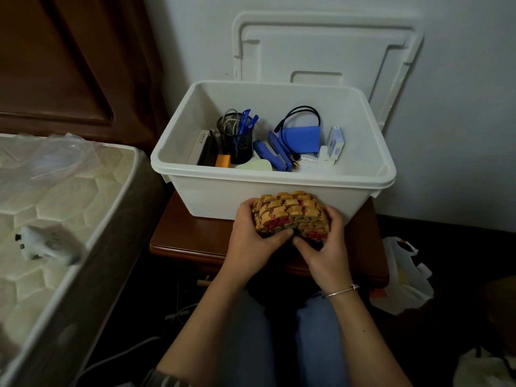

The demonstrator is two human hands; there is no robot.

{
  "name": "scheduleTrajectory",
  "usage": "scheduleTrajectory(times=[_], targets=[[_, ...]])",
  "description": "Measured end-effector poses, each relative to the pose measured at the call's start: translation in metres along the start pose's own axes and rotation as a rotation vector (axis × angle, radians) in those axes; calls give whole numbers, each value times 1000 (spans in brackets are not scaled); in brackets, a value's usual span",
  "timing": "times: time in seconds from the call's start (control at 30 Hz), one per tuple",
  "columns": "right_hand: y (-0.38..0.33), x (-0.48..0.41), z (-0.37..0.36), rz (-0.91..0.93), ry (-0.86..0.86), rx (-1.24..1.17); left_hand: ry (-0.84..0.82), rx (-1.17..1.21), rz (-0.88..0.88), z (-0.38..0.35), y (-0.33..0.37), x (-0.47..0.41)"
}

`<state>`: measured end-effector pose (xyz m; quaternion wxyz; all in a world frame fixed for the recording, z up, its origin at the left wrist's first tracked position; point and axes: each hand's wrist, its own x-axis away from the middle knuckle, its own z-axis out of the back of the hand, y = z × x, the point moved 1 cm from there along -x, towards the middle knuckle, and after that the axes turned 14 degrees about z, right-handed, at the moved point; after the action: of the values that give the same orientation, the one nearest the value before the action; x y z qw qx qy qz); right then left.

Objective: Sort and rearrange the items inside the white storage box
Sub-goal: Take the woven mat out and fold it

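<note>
- Both hands grip a folded beaded bundle of yellow and red pieces. The left hand wraps its left side and the right hand its right, with the thumbs meeting at the near edge.
- The bundle is held outside the white storage box, just in front of its near wall, above the wooden tabletop.
- Inside the box are a black mesh pen cup with blue pens, a blue stapler, a blue pouch with a black cable, and an orange note pad.
- The lid leans on the wall behind the box, and a bed lies to the left.
</note>
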<state>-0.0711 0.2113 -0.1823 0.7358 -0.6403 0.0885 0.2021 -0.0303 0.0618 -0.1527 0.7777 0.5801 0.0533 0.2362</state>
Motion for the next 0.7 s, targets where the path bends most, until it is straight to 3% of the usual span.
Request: scheduleTrajectory(times=[0.13,0.5,0.7], targets=[[-3,-1,1,25,100,28,79,-48,-20,2,2,-1],[-1,0,-7,22,30,132,-12,-84,-23,7,-1,-8],[-21,-4,-1,-32,36,190,71,-134,33,10,13,7]])
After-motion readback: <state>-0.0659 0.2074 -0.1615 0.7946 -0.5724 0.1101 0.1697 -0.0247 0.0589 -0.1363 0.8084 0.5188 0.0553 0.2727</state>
